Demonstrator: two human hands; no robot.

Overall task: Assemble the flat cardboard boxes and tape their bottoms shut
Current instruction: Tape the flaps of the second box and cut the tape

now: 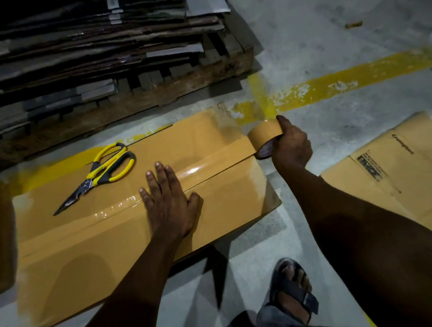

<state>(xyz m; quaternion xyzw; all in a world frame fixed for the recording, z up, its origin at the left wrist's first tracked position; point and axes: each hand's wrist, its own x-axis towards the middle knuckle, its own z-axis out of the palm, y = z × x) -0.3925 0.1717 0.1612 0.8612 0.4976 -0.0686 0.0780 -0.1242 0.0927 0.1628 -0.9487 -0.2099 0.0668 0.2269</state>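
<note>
Your left hand [168, 202] lies flat on the cardboard box [87, 260], fingers straight and spread, palm down on the glossy strip of tape [197, 169] that runs along the centre seam. Your right hand [291, 145] is at the box's right end, fingers curled round the tape roll [261, 138], thumb up over its top. The roll sits right at the edge of the box, with the strip running from it back under your left palm.

The box rests on the concrete floor [329, 33] in front of you, its taped face up. The scissors [99, 172], yellow and black handles, lie closed on that face, up and left of your left hand, blade tips pointing toward the near-left.

Right of your forearm, 1 flat box [400, 172] lies on the floor, print showing. Beyond the box, a wooden pallet [176, 88] carries a stack of flattened cardboard [79, 44]. A yellow painted line [346, 79] crosses the floor behind the roll. Your sandalled foot [293, 287] shows at the bottom.
</note>
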